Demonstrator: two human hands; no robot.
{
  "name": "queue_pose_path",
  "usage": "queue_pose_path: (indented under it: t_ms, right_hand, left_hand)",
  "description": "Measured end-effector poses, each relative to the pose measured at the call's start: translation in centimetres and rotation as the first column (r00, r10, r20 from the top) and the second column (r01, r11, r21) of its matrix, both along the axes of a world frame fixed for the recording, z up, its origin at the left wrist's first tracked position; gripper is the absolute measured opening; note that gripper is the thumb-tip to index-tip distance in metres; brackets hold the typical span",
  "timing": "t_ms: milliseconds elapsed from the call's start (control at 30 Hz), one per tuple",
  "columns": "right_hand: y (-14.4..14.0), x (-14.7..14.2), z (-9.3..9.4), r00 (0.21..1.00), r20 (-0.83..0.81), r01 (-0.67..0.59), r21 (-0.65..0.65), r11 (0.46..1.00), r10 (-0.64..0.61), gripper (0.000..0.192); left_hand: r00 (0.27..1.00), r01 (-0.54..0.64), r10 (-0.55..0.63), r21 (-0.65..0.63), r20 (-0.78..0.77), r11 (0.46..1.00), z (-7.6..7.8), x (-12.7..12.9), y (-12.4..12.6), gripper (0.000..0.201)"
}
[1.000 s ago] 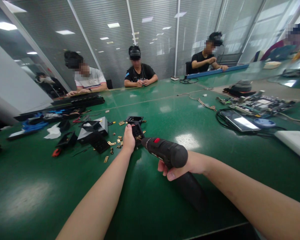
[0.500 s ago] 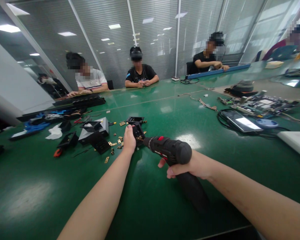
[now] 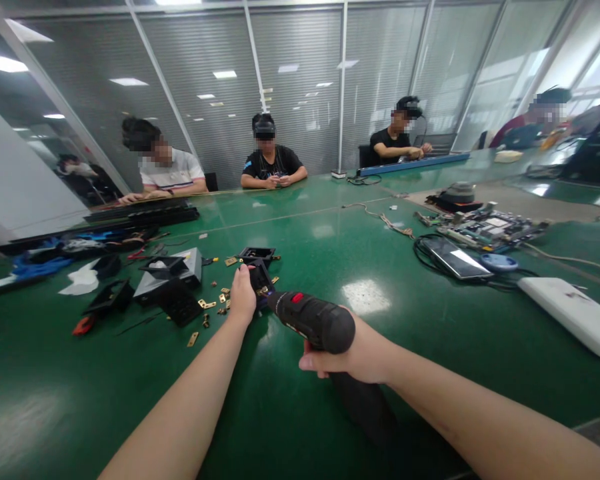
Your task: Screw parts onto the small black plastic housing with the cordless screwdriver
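My right hand point(image 3: 353, 350) is wrapped round the grip of a black cordless drill point(image 3: 313, 320) with a red switch on top. Its chuck points left and away, at a black plastic housing point(image 3: 261, 275). My left hand point(image 3: 243, 293) is closed on the left side of that housing, steadying it on the green table. A bluish glow shows where the drill tip meets the housing; the bit itself is too small to make out. Several small brass plates point(image 3: 207, 305) lie scattered left of my left hand. Just behind stands another black housing point(image 3: 257, 254).
To the left are a grey box point(image 3: 193, 267), a black housing with an orange-red part point(image 3: 84, 325), white tissue point(image 3: 80, 279) and blue gloves point(image 3: 43, 265). Rightward lie a phone point(image 3: 457, 257), circuit boards point(image 3: 495, 227) and a white case point(image 3: 570, 313). Several people sit across the table.
The view has tilted and shifted, so the scene sits lower and further left. The drill stays at the housing, its rear end now more toward me. Both hands keep their hold.
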State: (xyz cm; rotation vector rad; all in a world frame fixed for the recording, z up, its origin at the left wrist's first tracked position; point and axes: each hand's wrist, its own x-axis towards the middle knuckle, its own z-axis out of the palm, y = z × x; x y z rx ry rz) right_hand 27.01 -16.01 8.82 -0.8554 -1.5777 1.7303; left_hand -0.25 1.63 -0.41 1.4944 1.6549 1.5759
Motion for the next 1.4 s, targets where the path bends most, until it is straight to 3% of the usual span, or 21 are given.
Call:
queue_pose_path:
  t_ms: [300,500,767,933,1133,1233,1333,1400]
  right_hand:
    - [-0.1,0.0,0.1,1.000,0.017,0.009,0.027,1.000,-0.009,0.079]
    - [-0.1,0.1,-0.5,0.999,0.032,0.036,0.048,0.998,-0.037,0.049]
    - [0.4,0.9,-0.6,0.997,0.075,0.026,0.100,0.995,-0.034,0.033]
    - [0.5,1.4,-0.5,0.996,0.091,0.013,0.115,0.993,-0.024,0.036]
    - [0.3,2.5,-0.8,0.993,0.117,-0.023,0.146,0.989,0.005,0.034]
    - [0.3,2.9,-0.5,0.991,0.134,-0.042,0.214,0.976,0.014,0.039]
    - [0.1,2.8,0.1,0.989,0.145,-0.069,0.202,0.977,0.040,0.053]
    - [0.0,2.6,0.4,0.988,0.149,-0.082,0.244,0.966,0.046,0.051]
  left_hand:
    - [0.998,-0.057,0.057,-0.034,0.009,0.998,0.8,0.5,-0.6,0.071]
    - [0.997,-0.063,0.065,-0.037,0.036,0.997,0.9,0.7,-0.9,0.070]
    - [0.995,-0.061,0.063,-0.029,0.073,0.998,0.5,1.1,-0.9,0.067]
    - [0.994,-0.087,0.088,-0.016,0.071,0.996,0.7,1.0,-0.9,0.062]
    - [0.992,-0.005,0.012,-0.051,0.128,0.999,0.9,0.6,-0.9,0.054]
    - [0.996,-0.011,0.014,-0.038,0.084,0.999,1.2,0.7,-1.3,0.051]
    - [0.998,-0.058,0.060,-0.049,0.031,0.997,1.4,0.9,-1.4,0.051]
    - [0.997,-0.079,0.078,-0.027,-0.008,0.997,1.3,0.9,-1.4,0.049]
